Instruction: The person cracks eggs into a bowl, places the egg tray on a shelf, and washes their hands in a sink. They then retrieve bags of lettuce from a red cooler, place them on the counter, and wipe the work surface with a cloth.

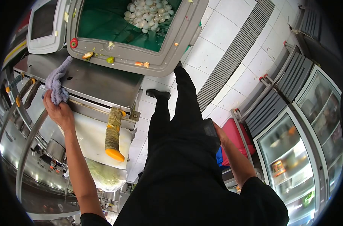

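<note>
My left hand (58,112) has its fingers closed on the lower end of a grey-purple cloth (57,81), which hangs over the edge of a steel counter (103,75). Beside it lies a white cutting board (88,137). A knife (114,132) with a handle wrapped in yellowish tape and orange ends rests across the board's right side. My right hand (221,135) is at my hip, against a dark flat object (210,132); its fingers are mostly hidden.
A grey bin (141,62) lined with green plastic holds eggshells; vegetable scraps lie on its rim. Taped-handle tools (26,92) stand at the far left. Bagged cabbage (105,175) sits below the board. Glass-door fridges (292,158) and a red container (235,139) are at the right.
</note>
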`<state>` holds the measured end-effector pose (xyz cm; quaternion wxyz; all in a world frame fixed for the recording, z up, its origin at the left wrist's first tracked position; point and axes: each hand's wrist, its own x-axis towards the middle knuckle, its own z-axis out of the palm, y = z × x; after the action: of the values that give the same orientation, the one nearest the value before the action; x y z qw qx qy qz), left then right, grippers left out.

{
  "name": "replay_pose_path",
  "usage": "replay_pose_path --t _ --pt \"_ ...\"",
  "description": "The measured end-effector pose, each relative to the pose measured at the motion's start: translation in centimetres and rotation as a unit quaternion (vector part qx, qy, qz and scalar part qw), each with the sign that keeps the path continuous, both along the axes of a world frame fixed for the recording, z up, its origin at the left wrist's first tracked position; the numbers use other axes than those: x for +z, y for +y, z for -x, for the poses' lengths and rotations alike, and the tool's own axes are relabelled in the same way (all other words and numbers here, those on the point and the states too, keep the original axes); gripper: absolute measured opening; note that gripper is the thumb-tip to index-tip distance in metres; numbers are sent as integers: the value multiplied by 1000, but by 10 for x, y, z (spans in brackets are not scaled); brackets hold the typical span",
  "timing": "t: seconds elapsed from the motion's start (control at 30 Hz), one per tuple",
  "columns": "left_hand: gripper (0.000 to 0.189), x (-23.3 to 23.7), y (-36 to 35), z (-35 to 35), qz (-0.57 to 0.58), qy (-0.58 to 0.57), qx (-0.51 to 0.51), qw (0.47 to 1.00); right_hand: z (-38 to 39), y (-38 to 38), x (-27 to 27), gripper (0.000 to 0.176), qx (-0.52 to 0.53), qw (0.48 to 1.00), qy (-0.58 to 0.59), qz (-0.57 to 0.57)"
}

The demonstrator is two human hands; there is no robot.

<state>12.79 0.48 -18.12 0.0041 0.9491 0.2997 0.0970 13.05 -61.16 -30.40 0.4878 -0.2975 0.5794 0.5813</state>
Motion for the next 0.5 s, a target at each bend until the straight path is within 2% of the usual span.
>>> replay_pose_path --t 0.1,0.5 --pt "47 0 1 0 -1 1 0 1000 3 -2 -3 41 -16 1000 -19 -12" --pt "49 2 -1 -2 8 0 11 1000 -4 -2 -2 43 40 998 -40 -18"
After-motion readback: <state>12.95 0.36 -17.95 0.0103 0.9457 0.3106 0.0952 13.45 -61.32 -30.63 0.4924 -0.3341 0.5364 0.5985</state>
